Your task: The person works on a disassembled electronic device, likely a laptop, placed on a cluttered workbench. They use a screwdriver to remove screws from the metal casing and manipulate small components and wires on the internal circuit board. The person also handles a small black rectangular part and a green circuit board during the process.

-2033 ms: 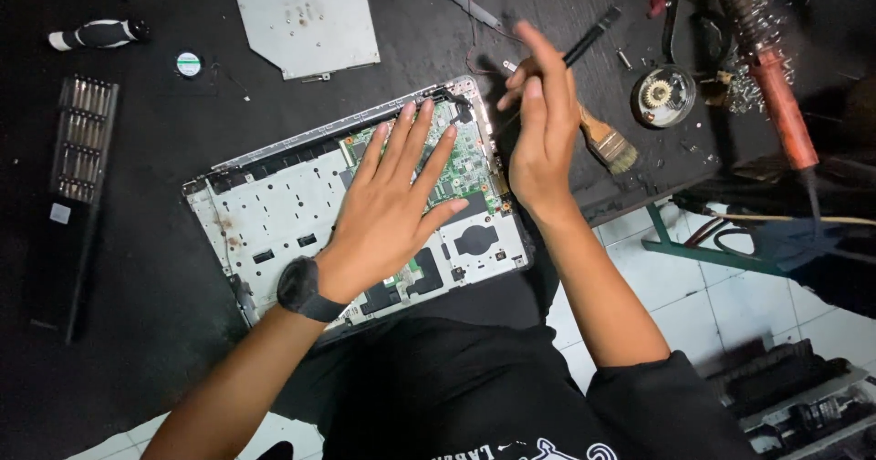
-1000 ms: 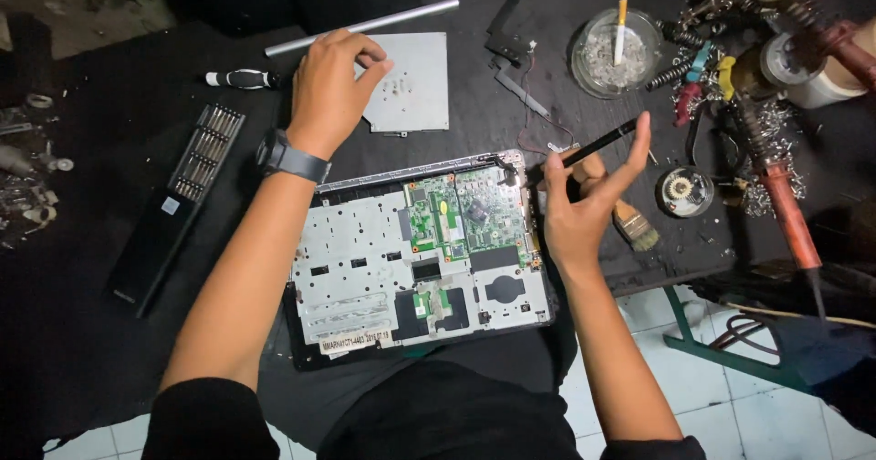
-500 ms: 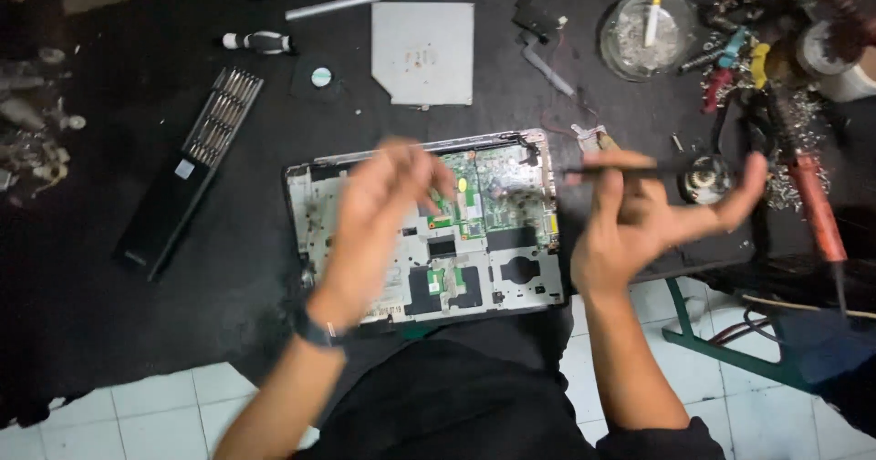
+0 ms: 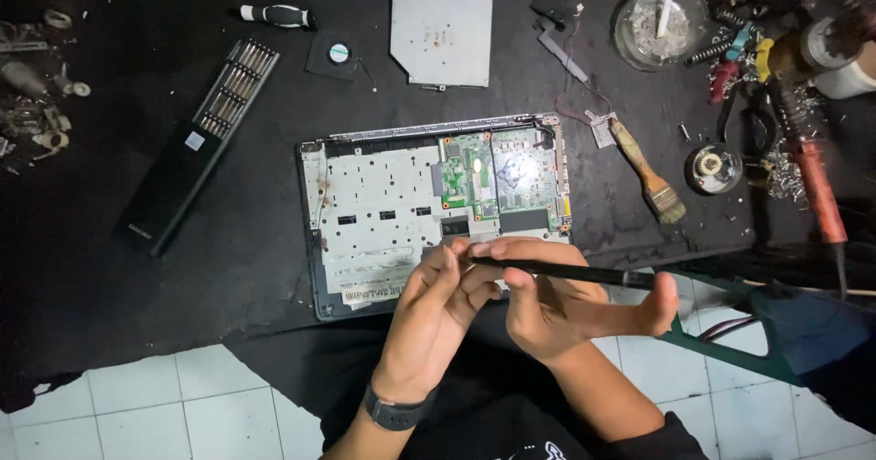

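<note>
Both hands are meeting at lower centre: the right hand (image 4: 557,305) is pinching a black screwdriver (image 4: 566,273) lying crosswise, while the left hand (image 4: 438,309) is closing its grip on the tip, over the opened laptop (image 4: 383,204).

This was an electronics repair workshop. A black cloth-covered bench (image 4: 219,268) carried an opened grey laptop chassis with a bare green circuit board (image 4: 429,204), a long black case of metal screwdriver bits (image 4: 196,145), a wooden-handled brush (image 4: 646,170), a red-handled soldering iron (image 4: 815,191) and scattered screws.
</note>
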